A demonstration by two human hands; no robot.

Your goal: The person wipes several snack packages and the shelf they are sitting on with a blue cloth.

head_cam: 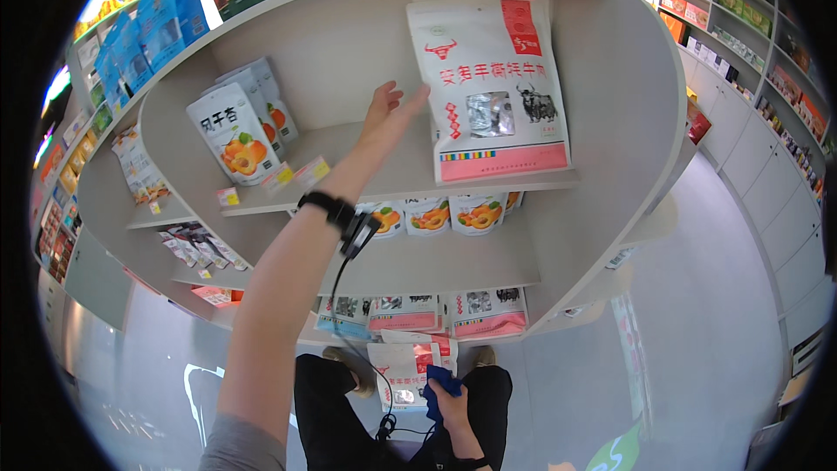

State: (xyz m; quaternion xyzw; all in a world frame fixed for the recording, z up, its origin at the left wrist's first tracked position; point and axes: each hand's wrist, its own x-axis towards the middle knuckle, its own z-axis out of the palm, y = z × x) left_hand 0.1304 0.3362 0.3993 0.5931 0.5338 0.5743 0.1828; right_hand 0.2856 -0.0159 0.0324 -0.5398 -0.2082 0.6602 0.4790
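My left hand [395, 108] reaches over the upper shelf [346, 144] with its fingers apart and nothing visible in them. Its fingertips are at the left edge of a large white and pink food pouch [487, 78] printed with a yak; whether they touch it I cannot tell. The pouch stands upright on the shelf, another just behind it. Low down between my knees, my right hand [451, 402] grips a bunched blue cloth [439, 386]. Below the cloth, similar white pouches [399, 366] lie near my feet.
White dried-apricot pouches [235, 137] and price tags [312, 172] stand left on the shelf. More apricot pouches [428, 214] fill the shelf below, with yak pouches [487, 314] lower down. The curved side panel [621, 91] bounds the right. A cable [337, 288] hangs from my left wrist.
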